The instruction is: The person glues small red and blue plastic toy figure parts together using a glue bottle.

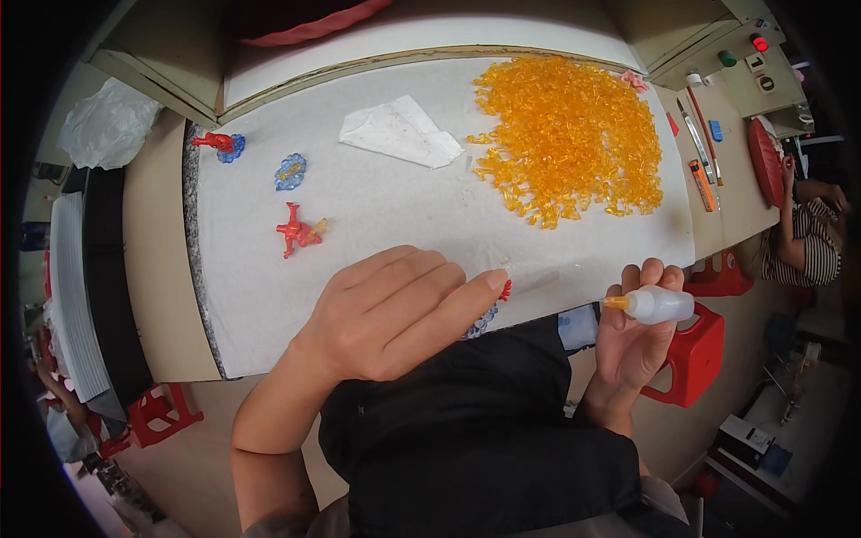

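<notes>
Cloudy white plastic formed the small bottle (665, 306) in the right hand (628, 350), its orange tip (617, 303) pointing left; how much it held could not be made out. The right fingers curled round it, partly hidden behind it. The left hand (386, 309) lay over the near edge of the white sheet (395, 215), its fingers bent close together and pinching a small toy (506, 290). Only a red bit by the fingertip and a blue frill below showed, so the exact grip could not be told. Loose orange pieces (574, 134) lay heaped straight on the sheet, near a folded tissue (400, 132). At far left sat a crumpled clear bag (109, 123), its contents unclear. A red cushion (305, 22) was cut off by the upper rim.
</notes>
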Demonstrator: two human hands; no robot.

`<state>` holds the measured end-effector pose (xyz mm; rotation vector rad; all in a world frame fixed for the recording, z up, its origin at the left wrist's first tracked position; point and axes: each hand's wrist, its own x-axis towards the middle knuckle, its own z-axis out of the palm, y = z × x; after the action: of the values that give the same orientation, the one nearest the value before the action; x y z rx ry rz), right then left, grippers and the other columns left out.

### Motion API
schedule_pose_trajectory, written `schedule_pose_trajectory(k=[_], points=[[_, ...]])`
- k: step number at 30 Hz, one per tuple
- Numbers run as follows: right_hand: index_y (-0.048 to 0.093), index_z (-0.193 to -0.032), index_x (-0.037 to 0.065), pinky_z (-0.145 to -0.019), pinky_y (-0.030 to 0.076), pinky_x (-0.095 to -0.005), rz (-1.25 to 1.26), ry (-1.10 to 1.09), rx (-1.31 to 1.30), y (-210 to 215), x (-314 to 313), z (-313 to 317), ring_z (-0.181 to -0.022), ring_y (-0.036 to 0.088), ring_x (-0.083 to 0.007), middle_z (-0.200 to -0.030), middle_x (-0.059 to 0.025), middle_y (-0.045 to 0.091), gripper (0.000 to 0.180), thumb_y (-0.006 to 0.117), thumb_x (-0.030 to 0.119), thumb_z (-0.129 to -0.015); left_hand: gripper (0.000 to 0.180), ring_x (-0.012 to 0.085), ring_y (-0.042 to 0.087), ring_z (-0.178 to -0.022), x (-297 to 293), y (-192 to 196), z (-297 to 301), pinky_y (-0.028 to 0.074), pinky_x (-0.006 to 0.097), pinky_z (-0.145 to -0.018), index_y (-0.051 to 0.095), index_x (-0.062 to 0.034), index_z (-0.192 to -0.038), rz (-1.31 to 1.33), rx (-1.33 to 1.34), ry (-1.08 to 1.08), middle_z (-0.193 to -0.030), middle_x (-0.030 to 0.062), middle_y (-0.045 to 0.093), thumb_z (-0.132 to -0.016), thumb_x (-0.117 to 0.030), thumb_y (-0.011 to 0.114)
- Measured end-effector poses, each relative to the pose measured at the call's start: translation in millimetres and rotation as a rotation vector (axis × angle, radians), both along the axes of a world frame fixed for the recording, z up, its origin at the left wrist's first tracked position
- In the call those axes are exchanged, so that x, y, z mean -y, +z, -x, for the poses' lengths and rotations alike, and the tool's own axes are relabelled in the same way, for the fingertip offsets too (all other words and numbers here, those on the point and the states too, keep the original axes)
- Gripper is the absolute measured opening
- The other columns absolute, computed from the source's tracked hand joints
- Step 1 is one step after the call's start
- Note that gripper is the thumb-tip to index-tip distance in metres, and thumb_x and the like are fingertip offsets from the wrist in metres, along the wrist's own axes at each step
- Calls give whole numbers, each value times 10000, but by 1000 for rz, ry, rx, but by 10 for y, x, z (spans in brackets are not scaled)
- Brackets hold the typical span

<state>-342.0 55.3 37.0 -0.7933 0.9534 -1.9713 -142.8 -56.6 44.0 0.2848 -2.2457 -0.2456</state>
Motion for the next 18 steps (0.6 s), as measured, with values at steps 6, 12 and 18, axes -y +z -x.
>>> schedule_pose_trajectory(k=[6, 12, 18], points=[[419, -915, 67, -501, 387, -225, 31, -75, -11, 39, -7, -134, -589, 438, -119, -789, -61, 442, 398, 683, 249, -679, 273, 159, 524, -603, -16, 47, 16, 472, 247, -553, 596, -5, -868, -2, -34, -7, -652, 53, 514, -597, -30, 628], [439, -876, 42, -548, 400, -231, 29, -67, -272, 33, -24, -197, -627, 480, -131, -750, -79, 475, 429, 706, 292, -652, 291, 164, 524, -595, -5, 13, 9, 470, 251, -547, 595, -2, -875, -20, -11, -17, -643, 57, 511, -588, -41, 623], [469, -844, 34, -580, 415, -232, -3, -96, -325, 14, 1, -203, -661, 508, -138, -786, -103, 507, 419, 741, 256, -615, 304, 181, 530, -586, 19, 18, 11, 468, 262, -541, 587, 8, -899, -57, 4, -32, -641, 67, 510, -609, -79, 607]])
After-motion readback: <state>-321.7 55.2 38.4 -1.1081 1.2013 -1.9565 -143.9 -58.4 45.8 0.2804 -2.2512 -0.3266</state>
